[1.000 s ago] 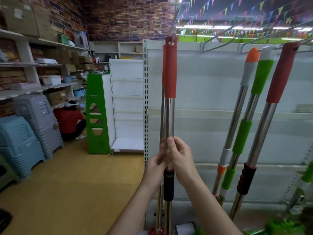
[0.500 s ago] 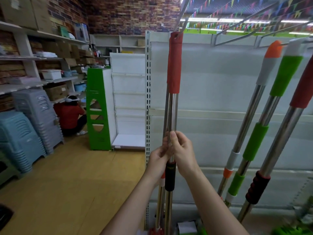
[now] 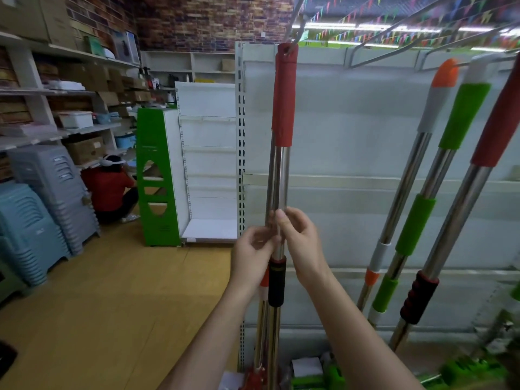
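A steel mop pole (image 3: 280, 175) with a red grip on top and a black collar (image 3: 277, 281) hangs upright from a hook in front of the white shelf panel (image 3: 351, 130). A second pole with a red-and-white collar (image 3: 264, 282) hangs just behind it. My right hand (image 3: 302, 246) pinches the front pole's shaft just above the black collar, thumb along the steel. My left hand (image 3: 253, 251) curls at the shafts from the left, its blurred fingertips on the rear pole.
Three more poles lean to the right: an orange-tipped one (image 3: 405, 181), a green-gripped one (image 3: 422, 209) and a red-gripped one (image 3: 461, 209). A green stand (image 3: 157, 178), stacked plastic stools (image 3: 53, 192) and a crouching person in red (image 3: 109, 187) are on the left. Packaged mop heads (image 3: 318, 372) lie below.
The view has shifted so the leaning poles sit further right. My hands stay at the same spot above the black collar, the fingers slightly looser and reshuffled on the shafts.
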Demonstrator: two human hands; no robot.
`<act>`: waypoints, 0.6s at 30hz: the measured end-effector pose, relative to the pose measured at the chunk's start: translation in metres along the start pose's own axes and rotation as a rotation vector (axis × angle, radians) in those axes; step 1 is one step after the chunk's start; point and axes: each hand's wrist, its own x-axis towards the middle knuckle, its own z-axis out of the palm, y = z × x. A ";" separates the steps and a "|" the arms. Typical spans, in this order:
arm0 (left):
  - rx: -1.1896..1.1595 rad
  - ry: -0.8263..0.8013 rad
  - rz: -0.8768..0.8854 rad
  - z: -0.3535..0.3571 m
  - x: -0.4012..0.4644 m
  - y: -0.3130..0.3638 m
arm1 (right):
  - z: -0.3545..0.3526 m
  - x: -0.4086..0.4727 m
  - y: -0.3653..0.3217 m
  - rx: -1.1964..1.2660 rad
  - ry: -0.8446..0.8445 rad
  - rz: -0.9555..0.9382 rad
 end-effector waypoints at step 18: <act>-0.250 -0.382 0.181 0.055 -0.080 0.065 | -0.147 -0.115 -0.064 0.055 0.159 -0.033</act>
